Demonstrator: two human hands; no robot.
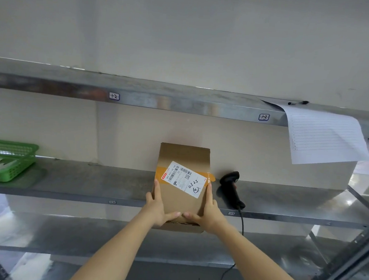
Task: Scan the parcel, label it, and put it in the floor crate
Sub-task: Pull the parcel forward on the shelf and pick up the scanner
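A brown cardboard parcel point(183, 155) sits at the middle of the metal shelf point(78, 182), its near end hanging over the front edge. A white shipping label point(185, 179) with barcodes and handwritten numbers lies across orange tape on its top. My left hand point(156, 205) grips the parcel's left side and near edge. My right hand point(209, 211) grips the right side, thumbs meeting on top. A black handheld scanner point(230, 186) with a cable lies on the shelf just right of the parcel. No floor crate is in view.
A green plastic basket point(7, 160) holding white items stands at the shelf's left end. Above, an upper shelf point(182, 100) carries a lined paper sheet point(325, 136) hanging over its right edge, with a black pen point(297, 102) on it. A lower shelf and angled rack posts show below.
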